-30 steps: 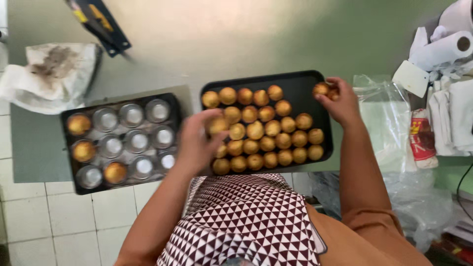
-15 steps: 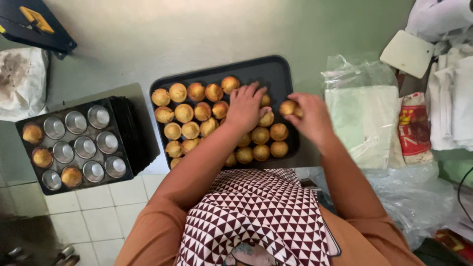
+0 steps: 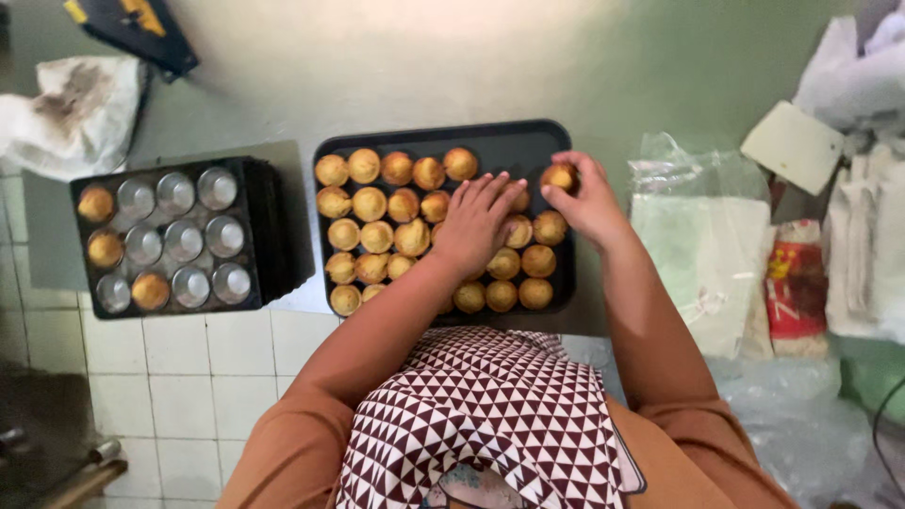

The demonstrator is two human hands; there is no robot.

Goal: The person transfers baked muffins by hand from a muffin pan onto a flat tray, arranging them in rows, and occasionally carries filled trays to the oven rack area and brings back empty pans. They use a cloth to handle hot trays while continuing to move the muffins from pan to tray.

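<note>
Head view | mould tray (image 3: pixel 273 236) left, four cakes left in its cups | left hand (image 3: pixel 476 221) flat, fingers spread on tray (image 3: pixel 509 146) cakes — could squash them | right hand (image 3: pixel 589 193) pinching one cake (image 3: pixel 558 176) at the right edge — could drop off

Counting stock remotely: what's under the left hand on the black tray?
The left hand lies flat over golden cakes in the black tray. Cake edges show around its fingers; how many sit beneath it is hidden. The right hand holds one cake.
</note>
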